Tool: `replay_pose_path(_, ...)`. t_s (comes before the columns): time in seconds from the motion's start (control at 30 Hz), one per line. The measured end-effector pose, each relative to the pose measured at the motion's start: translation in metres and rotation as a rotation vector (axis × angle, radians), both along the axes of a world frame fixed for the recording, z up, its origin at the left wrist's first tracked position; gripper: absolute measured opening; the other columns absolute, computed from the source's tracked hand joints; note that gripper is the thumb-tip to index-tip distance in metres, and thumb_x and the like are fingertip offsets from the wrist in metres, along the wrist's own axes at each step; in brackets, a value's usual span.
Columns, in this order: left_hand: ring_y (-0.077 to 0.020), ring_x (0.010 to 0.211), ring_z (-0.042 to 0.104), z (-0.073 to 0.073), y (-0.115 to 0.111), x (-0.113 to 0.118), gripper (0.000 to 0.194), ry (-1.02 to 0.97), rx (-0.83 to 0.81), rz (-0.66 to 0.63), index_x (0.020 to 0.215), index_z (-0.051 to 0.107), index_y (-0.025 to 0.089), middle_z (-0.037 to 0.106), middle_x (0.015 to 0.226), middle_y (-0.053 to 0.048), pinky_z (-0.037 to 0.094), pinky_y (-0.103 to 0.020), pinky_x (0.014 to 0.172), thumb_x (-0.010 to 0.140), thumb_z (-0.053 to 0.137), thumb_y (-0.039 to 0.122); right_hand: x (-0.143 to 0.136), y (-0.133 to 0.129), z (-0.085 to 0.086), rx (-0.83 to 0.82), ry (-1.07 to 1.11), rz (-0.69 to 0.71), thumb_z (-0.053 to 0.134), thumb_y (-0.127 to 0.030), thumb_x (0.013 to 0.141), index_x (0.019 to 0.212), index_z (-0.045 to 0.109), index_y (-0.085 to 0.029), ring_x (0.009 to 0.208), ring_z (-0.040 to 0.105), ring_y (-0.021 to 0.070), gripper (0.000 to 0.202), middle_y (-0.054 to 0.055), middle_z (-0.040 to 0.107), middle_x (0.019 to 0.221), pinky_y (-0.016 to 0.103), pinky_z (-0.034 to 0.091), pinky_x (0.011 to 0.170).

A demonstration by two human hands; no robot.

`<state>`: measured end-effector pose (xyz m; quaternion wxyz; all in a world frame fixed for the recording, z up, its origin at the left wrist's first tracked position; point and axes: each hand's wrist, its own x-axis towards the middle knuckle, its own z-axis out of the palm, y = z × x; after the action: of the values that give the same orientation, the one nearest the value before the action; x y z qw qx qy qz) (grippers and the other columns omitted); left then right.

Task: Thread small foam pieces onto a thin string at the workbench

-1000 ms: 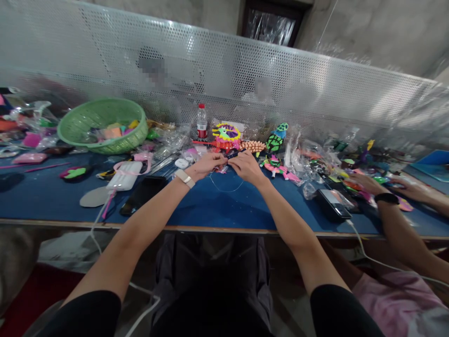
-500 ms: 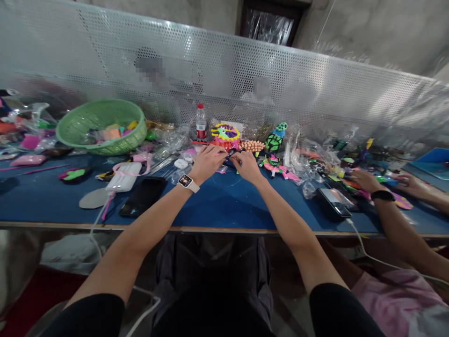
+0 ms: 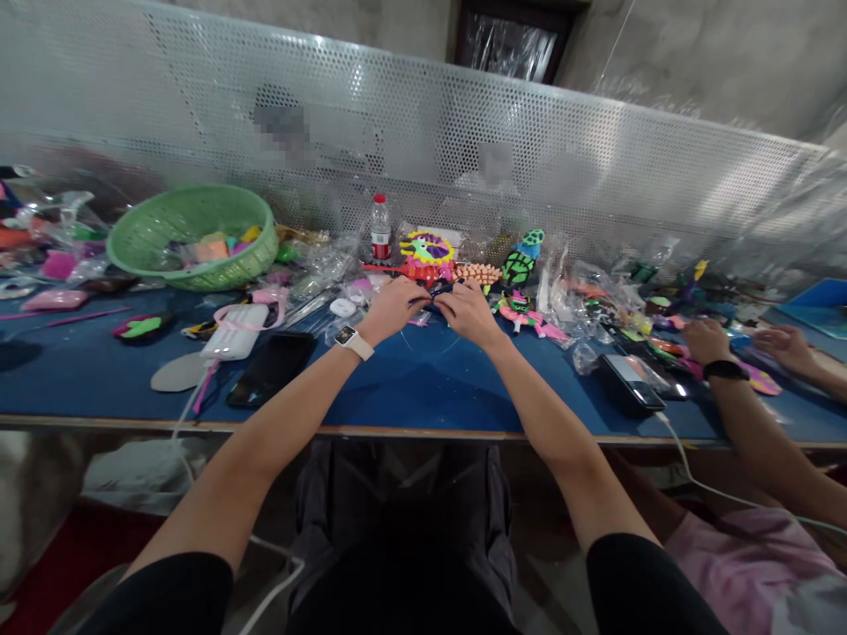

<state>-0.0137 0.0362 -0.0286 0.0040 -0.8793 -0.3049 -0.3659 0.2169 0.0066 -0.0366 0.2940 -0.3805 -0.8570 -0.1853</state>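
My left hand [image 3: 395, 309] and my right hand [image 3: 472, 312] meet over the blue table, fingers closed around a small dark blue piece [image 3: 441, 289]. The fingers cover most of it, so I cannot make out its kind. Just behind the hands are a colourful clay figure with a yellow-edged purple frill [image 3: 429, 250], a brown spiky clay piece [image 3: 477, 272] and a green-and-black clay turtle [image 3: 520, 265]. A pink and green clay figure [image 3: 520, 310] lies right of my right hand. A white earbud case [image 3: 342, 308] sits left of my left hand.
A green basket [image 3: 191, 280] with bagged clay stands at the left. Near it are a white power bank [image 3: 236, 332] and a black phone [image 3: 270, 370]. A bottle [image 3: 379, 231] stands at the back. At the right, another phone [image 3: 632, 385] lies near a co-worker's hands [image 3: 707, 340].
My hands stay together over the dark blue piece, and the fingers have shifted their grip slightly. The co-worker's hands at the right have moved a little to the right.
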Motion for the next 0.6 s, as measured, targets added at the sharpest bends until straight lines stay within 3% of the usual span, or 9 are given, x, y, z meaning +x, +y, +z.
replay_pose_path(0.23,-0.0179,0.084,0.073,-0.003,0.006,0.002,0.025,-0.307,-0.657,-0.313,0.092,0.081,0.019,0.082,0.092,-0.007,0.058,-0.033,0.083,0.103,0.071,0.038,0.002,-0.004,0.009,0.015,-0.025,0.013,0.044,-0.034,0.118,0.113,0.081,-0.022,0.088,0.057,0.0258,0.039,0.007,0.073,0.083,0.044,0.037,0.096)
replay_pose_path(0.33,-0.0166,0.081,0.072,-0.004,0.005,0.003,0.028,-0.4,-0.813,-0.385,0.09,0.079,0.018,0.081,0.091,-0.009,0.058,-0.031,0.078,0.103,0.069,0.04,0.002,-0.005,0.011,0.028,0.005,0.003,0.047,-0.034,0.118,0.114,0.081,-0.024,0.087,0.057,0.0253,0.036,0.006,0.075,0.086,0.044,0.038,0.097)
replay_pose_path(0.43,-0.017,0.083,0.072,0.0,0.002,0.001,0.023,-0.355,-0.702,-0.361,0.093,0.08,0.018,0.082,0.093,-0.009,0.058,-0.032,0.08,0.101,0.071,0.038,0.001,-0.005,0.01,0.023,0.038,-0.024,0.048,-0.035,0.118,0.114,0.082,-0.025,0.088,0.058,0.0253,0.035,0.006,0.075,0.088,0.044,0.037,0.097)
replay_pose_path(0.6,-0.0234,0.099,0.075,0.006,-0.004,-0.005,0.015,-0.117,-0.162,-0.136,0.107,0.08,0.021,0.083,0.106,-0.008,0.058,-0.039,0.096,0.094,0.081,0.028,-0.004,-0.004,0.006,-0.015,0.084,-0.078,0.049,-0.037,0.117,0.113,0.083,-0.023,0.091,0.058,0.0264,0.037,0.009,0.074,0.089,0.044,0.037,0.096)
